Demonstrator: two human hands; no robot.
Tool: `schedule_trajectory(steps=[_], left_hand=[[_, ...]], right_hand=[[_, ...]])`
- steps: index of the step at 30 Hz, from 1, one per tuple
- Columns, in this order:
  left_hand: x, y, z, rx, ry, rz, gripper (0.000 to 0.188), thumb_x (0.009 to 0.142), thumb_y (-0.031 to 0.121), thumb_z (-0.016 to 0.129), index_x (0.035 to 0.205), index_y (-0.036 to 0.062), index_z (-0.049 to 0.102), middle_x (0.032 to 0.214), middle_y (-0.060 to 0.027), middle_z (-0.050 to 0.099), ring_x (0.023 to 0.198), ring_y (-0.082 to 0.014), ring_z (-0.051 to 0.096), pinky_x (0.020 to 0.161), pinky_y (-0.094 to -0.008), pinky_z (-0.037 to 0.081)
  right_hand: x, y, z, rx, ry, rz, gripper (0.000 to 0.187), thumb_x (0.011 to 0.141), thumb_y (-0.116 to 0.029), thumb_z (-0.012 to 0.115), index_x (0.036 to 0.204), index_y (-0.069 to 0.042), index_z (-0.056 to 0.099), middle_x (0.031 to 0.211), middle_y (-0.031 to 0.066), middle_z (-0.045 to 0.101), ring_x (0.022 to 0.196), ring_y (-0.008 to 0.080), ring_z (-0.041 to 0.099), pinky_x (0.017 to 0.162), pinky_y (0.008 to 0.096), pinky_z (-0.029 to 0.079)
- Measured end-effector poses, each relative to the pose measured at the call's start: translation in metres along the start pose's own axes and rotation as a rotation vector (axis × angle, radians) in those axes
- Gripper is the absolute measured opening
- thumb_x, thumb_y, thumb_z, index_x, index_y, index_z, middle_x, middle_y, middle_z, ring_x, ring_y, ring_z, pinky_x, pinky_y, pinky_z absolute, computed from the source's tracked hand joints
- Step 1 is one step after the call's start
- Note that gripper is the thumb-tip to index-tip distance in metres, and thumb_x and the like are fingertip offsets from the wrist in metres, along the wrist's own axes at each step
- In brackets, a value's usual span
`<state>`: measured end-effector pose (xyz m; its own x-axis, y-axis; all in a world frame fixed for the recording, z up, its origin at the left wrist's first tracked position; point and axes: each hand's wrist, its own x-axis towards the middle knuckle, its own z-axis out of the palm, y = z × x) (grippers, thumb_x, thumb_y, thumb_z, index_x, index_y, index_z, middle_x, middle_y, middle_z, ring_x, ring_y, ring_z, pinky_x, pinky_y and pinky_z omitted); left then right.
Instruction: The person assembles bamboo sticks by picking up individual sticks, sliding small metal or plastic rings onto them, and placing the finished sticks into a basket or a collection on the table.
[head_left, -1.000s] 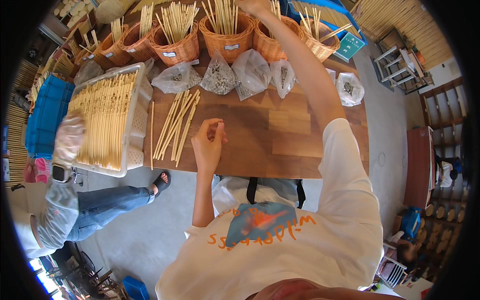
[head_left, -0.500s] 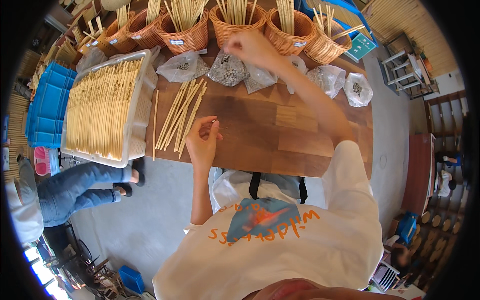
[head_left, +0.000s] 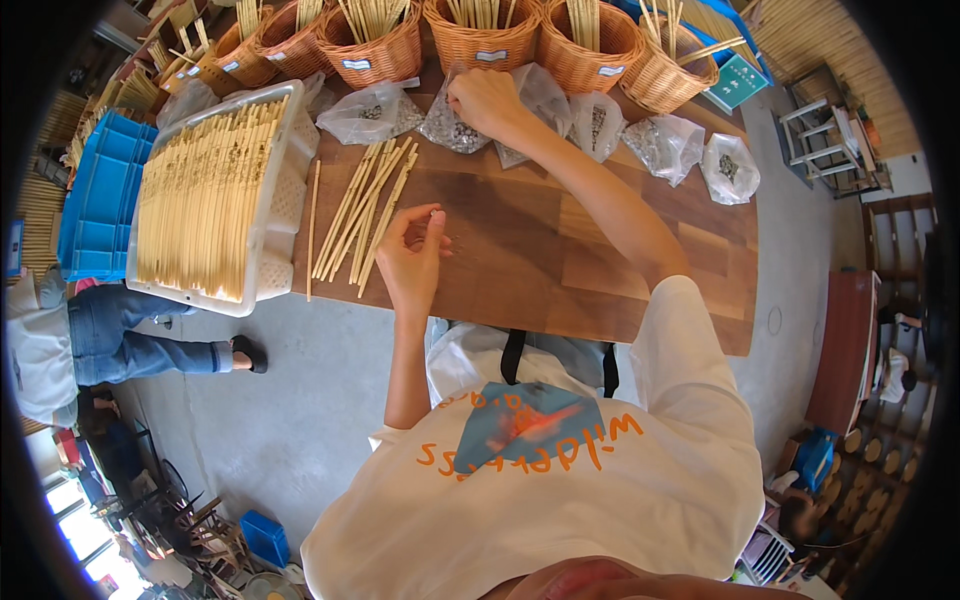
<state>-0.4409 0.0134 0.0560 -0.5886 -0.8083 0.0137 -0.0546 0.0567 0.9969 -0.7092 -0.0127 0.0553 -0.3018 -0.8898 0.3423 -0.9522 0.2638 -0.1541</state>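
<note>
Over the clear bags: my right hand (head_left: pixel 487 103) reaches to the far part of the wooden table (head_left: pixel 500 240), back of the hand up, fingers bunched down at a bag of small grey pieces (head_left: pixel 445 128); I cannot tell whether their tips pinch any.
Near the table's front edge: my left hand (head_left: pixel 408 258) is raised, fingers curled in, thumb and forefinger tips brought close together; anything between them is too small for me to tell.
Loose sticks: several pale sticks (head_left: pixel 352 215) lie fanned and partly crossed just left of my left hand, with a lone stick (head_left: pixel 313 230) beside them.
White crate: a perforated crate (head_left: pixel 284 190) further left holds a packed row of such sticks, next to a blue crate (head_left: pixel 100 200).
Bag row: one bag (head_left: pixel 368 112) lies left of my right hand; others, ending with a small bag (head_left: pixel 730 170), curve away to the right.
Wicker: baskets (head_left: pixel 468 38) with upright sticks stand behind the bags.
Far left: a person in blue jeans (head_left: pixel 150 340) is beyond the crates.
</note>
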Motion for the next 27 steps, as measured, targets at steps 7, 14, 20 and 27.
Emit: schedule_trajectory(steps=[7, 14, 20, 27], left_hand=[[0.008, 0.000, -0.009, -0.012, 0.245, 0.066, 0.020, 0.101, 0.015, 0.065, 0.108, -0.0038, 0.068, 0.086, -0.0074, 0.067, 0.065, -0.0098, 0.063, 0.052, -0.0238, 0.054], [0.016, -0.001, -0.022, 0.089, 0.356, 0.099, 0.025, 0.102, 0.019, 0.064, 0.108, -0.0047, 0.066, 0.084, -0.0091, 0.069, 0.064, -0.0106, 0.063, 0.051, -0.0236, 0.052], [0.016, -0.012, -0.036, 0.112, 0.380, 0.106, 0.025, 0.102, 0.020, 0.064, 0.107, -0.0047, 0.067, 0.085, -0.0100, 0.070, 0.065, -0.0110, 0.065, 0.050, -0.0238, 0.052], [0.016, -0.008, -0.032, 0.103, 0.344, 0.126, 0.023, 0.102, 0.017, 0.063, 0.108, -0.0050, 0.067, 0.087, -0.0104, 0.069, 0.065, -0.0108, 0.065, 0.050, -0.0235, 0.052]], right_hand=[[-0.036, -0.068, 0.016, 0.219, 0.166, -0.424, 0.006, 0.084, -0.012, 0.065, 0.085, -0.006, 0.066, 0.088, 0.0068, 0.061, 0.083, 0.0250, 0.066, 0.067, 0.0399, 0.056], [-0.008, -0.073, 0.076, 0.029, 0.159, -0.688, 0.009, 0.079, -0.011, 0.064, 0.086, -0.005, 0.066, 0.093, 0.0051, 0.063, 0.094, 0.0233, 0.063, 0.082, 0.0347, 0.053], [0.002, -0.066, 0.069, -0.021, 0.167, -0.729, 0.009, 0.079, -0.011, 0.062, 0.083, -0.003, 0.066, 0.088, 0.0074, 0.066, 0.094, 0.0241, 0.063, 0.082, 0.0347, 0.054], [-0.001, -0.078, 0.073, -0.037, 0.091, -0.765, 0.011, 0.082, -0.011, 0.061, 0.088, -0.002, 0.064, 0.089, 0.0092, 0.066, 0.092, 0.0251, 0.066, 0.080, 0.0361, 0.055]])
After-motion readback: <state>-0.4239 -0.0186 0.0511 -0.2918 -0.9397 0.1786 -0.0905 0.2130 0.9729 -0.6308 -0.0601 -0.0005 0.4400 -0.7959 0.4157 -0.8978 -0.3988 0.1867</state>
